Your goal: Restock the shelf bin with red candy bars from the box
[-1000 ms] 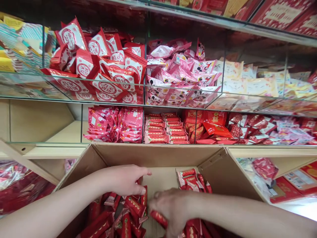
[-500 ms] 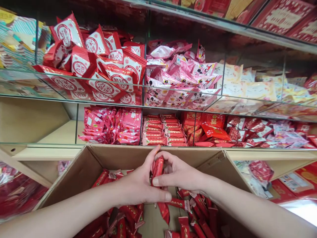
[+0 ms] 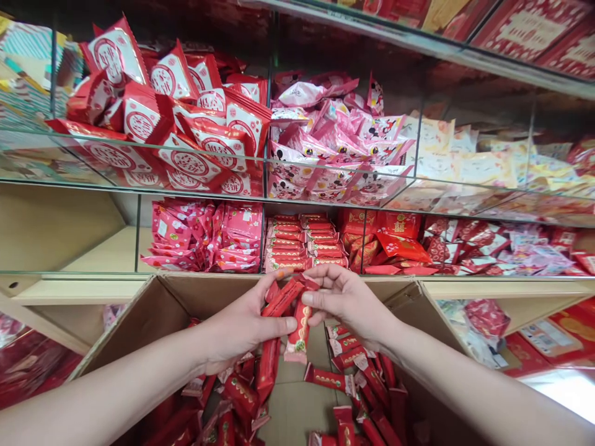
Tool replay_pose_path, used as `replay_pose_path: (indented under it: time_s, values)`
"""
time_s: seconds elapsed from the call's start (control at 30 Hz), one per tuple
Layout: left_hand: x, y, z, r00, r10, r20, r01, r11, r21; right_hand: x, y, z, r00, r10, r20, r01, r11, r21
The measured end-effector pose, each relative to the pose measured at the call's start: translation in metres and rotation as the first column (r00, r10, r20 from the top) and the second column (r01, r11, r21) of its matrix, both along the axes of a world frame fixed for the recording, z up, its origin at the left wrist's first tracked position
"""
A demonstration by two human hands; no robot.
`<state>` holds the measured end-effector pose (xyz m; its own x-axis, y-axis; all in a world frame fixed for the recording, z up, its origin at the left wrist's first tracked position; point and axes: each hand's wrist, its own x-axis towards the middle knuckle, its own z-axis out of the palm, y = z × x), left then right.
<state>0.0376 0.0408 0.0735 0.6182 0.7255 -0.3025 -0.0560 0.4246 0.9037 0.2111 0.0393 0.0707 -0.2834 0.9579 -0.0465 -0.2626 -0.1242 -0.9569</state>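
My left hand (image 3: 253, 322) is closed on a few red candy sticks (image 3: 283, 298), its thumb laid across them. One more red stick hangs below that palm. Between the thumb and fingers of my right hand (image 3: 346, 303) is a single candy stick (image 3: 302, 322), gold-printed side showing, pale end pointing down. It touches or lies very near the sticks in the left hand. Both hands are over a cardboard box (image 3: 183, 294) with loose red candy sticks (image 3: 344, 378) at its two sides. The right fingertips are partly hidden behind the stick.
Behind the box, a shelf bin holds stacked candy sticks (image 3: 304, 241). Pink packets (image 3: 209, 232) lie left of it, red packets (image 3: 402, 238) right. A glass-fronted shelf (image 3: 264, 164) above carries red-and-white packets and pink packets. An upper shelf edge (image 3: 418, 43) crosses the top.
My hands have drawn a little apart. One candy stick has turned gold side forward in my right hand, while the left keeps the others. The view has shifted slightly.
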Motion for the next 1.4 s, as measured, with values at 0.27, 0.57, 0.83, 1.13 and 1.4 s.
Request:
replay_pose_path:
  time_s: [0.27, 0.57, 0.83, 1.13, 1.4]
  values:
    - [0.003, 0.0, -0.002, 0.991, 0.021, -0.131, 0.002, 0.985, 0.173, 0.004, 0.004, 0.0, 0.99, -0.142, -0.024, 0.141, 0.989, -0.038]
    - [-0.003, 0.002, 0.007, 0.984, 0.068, -0.164, -0.005, 0.934, 0.357, 0.006, 0.004, 0.002, 0.964, -0.245, -0.104, 0.241, 0.969, -0.048]
    - [-0.016, 0.014, 0.019, 0.945, 0.232, -0.232, -0.071, 0.834, 0.546, 0.013, 0.01, 0.007, 0.971, -0.238, 0.01, 0.232, 0.955, 0.187]
    - [-0.015, 0.016, 0.019, 0.934, 0.287, -0.214, -0.111, 0.8, 0.59, 0.023, 0.012, 0.007, 0.995, 0.0, 0.104, -0.031, 0.954, 0.299]
    - [-0.014, 0.017, 0.019, 0.934, 0.307, -0.185, -0.14, 0.787, 0.6, 0.021, 0.009, 0.003, 0.955, 0.031, 0.297, -0.13, 0.938, 0.32]
